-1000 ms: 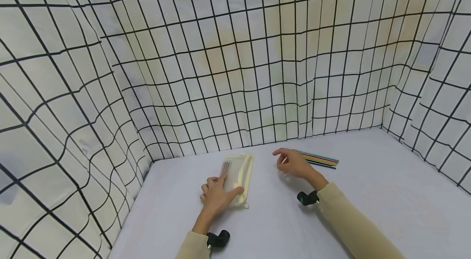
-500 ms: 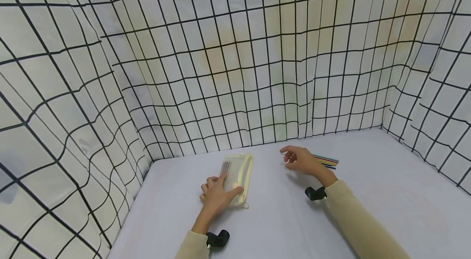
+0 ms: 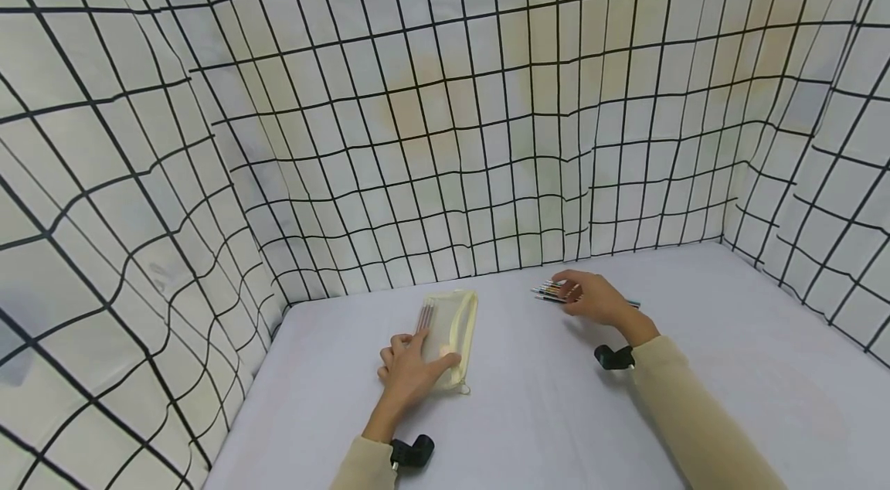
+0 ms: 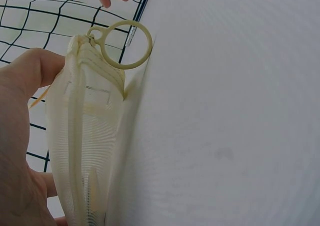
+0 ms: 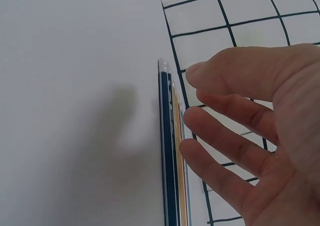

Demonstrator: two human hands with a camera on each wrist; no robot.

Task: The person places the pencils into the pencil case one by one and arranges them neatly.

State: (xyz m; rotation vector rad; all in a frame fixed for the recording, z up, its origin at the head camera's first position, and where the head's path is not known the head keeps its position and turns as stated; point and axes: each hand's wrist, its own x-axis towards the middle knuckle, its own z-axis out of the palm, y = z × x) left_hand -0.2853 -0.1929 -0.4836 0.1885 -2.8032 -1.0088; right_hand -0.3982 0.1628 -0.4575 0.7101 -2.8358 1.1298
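My left hand (image 3: 410,374) holds a pale yellow see-through mesh pencil case (image 3: 445,328) against the table, thumb across its zip side and fingers at the opposite edge. Several slim pencils (image 3: 426,314) with pale ends show at its upper left. In the left wrist view, a ring pull (image 4: 149,49) hangs from the zip of the pencil case (image 4: 82,121). My right hand (image 3: 594,298) hovers over a bundle of slim coloured pencils (image 3: 549,291), partly covering them. The right wrist view has the fingers of this hand (image 5: 250,131) loosely bent beside the pencils (image 5: 169,146), nothing between them.
A white table (image 3: 514,405) lies under everything. White cloth walls (image 3: 445,127) with a black grid rise at its back and sides. Each wrist wears a small black camera, one on the left (image 3: 413,451) and one on the right (image 3: 613,356).
My right hand has moved rightward along the pencils, uncovering their left ends and covering more of their right part. My left hand and the pencil case have stayed put.
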